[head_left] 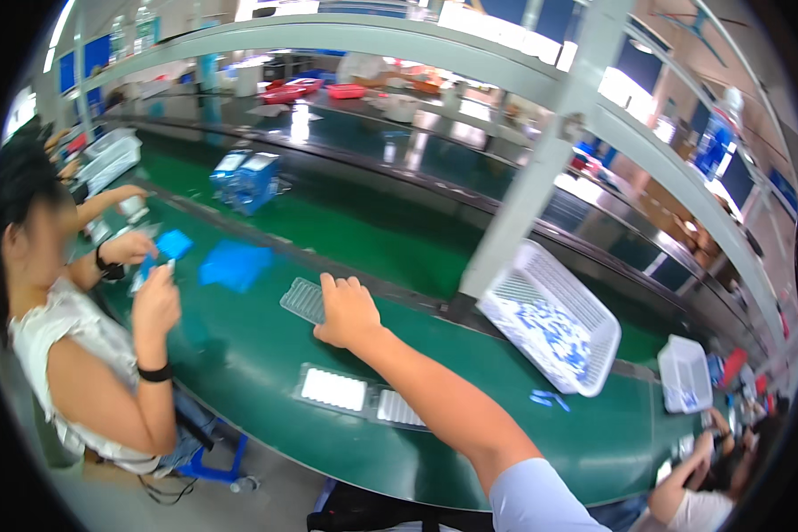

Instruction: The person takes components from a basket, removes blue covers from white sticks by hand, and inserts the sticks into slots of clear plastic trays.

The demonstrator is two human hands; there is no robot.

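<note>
My right hand [350, 312] reaches forward over the green table. Its fingers and thumb are closed on the right end of a clear ribbed plastic tray [302, 300]. Nearer to me, under and beside my forearm, lies a clear tray with a row of white pieces [332, 390]. Beside it is a second group of white pieces [399, 408], partly covered by my arm. My left hand is not in view.
A white basket [605, 355] of small blue-and-white pieces stands right of the metal post [528, 199], with loose blue pieces [550, 400] near it. Blue sheets [236, 264] lie left, by a co-worker's hands [155, 297]. A wrapped blue pack [246, 182] sits beyond. Another co-worker is at right.
</note>
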